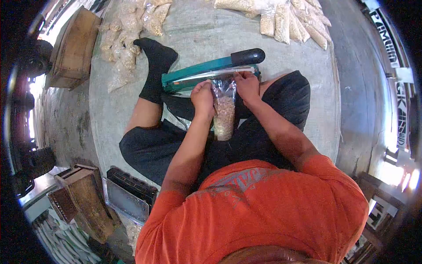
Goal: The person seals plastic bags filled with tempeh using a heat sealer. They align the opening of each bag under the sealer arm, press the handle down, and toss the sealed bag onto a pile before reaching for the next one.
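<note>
A clear plastic bag of tan grains (224,116) lies along the lap, filled end toward the body. The left hand (203,97) and right hand (247,86) pinch its upper corners, one on each side, fingers closed on the film. Its mouth meets the teal bar-shaped heat sealer (206,74) just beyond. Heaped filled bags (290,20) lie farther off.
</note>
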A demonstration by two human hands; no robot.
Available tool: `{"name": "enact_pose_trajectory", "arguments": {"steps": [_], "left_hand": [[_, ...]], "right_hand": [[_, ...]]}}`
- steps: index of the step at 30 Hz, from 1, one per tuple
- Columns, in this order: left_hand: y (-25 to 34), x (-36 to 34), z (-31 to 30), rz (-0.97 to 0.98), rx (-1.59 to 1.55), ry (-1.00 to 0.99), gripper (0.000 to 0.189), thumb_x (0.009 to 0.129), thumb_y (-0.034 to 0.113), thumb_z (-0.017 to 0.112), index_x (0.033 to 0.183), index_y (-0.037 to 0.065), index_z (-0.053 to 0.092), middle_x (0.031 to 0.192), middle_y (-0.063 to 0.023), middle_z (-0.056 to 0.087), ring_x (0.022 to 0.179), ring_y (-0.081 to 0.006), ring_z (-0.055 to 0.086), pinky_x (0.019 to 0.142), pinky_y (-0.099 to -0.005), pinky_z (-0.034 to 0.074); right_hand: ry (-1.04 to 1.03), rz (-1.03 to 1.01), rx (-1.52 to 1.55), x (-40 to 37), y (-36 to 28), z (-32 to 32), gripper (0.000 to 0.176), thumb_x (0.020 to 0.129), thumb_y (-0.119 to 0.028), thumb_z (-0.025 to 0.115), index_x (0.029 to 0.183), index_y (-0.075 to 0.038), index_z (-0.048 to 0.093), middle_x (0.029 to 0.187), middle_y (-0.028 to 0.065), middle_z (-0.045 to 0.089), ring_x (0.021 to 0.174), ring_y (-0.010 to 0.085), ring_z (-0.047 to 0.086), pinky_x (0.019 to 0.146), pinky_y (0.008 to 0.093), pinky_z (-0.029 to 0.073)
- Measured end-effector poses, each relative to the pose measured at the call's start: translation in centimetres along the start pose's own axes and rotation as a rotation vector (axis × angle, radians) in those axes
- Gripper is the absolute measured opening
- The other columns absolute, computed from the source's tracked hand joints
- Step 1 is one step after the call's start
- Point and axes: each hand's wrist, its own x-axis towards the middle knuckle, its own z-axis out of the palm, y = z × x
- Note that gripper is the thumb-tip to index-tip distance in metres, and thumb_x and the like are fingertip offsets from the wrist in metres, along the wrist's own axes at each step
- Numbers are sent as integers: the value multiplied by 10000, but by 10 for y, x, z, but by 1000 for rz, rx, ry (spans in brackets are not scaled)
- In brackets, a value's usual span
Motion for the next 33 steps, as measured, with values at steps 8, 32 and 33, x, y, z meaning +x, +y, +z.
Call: {"name": "enact_pose_trajectory", "arguments": {"steps": [8, 32, 33], "left_hand": [[-16, 9, -3, 76, 56, 18, 134, 964, 110, 643, 991, -20, 655, 819, -31, 653, 688, -128, 588, 644, -282, 479], [-24, 19, 1, 70, 45, 33, 120, 959, 112, 653, 919, 0, 670, 827, -43, 671, 717, -144, 579, 695, -303, 482], [-24, 18, 2, 67, 37, 36, 121, 958, 111, 654, 917, -2, 672, 819, -42, 670, 712, -145, 578, 691, -300, 482]], "right_hand": [[16, -6, -29, -8, -24, -7, 228, 933, -191, 667, 923, 26, 737, 809, 76, 730, 712, 125, 616, 671, 308, 484], [-22, 19, -125, 8, 10, -2, 303, 955, -236, 642, 956, 56, 722, 832, 116, 737, 720, 184, 681, 679, 353, 528], [-18, 18, -120, 9, 11, -2, 305, 958, -232, 640, 965, 63, 718, 842, 114, 739, 726, 179, 682, 680, 350, 533]]}}
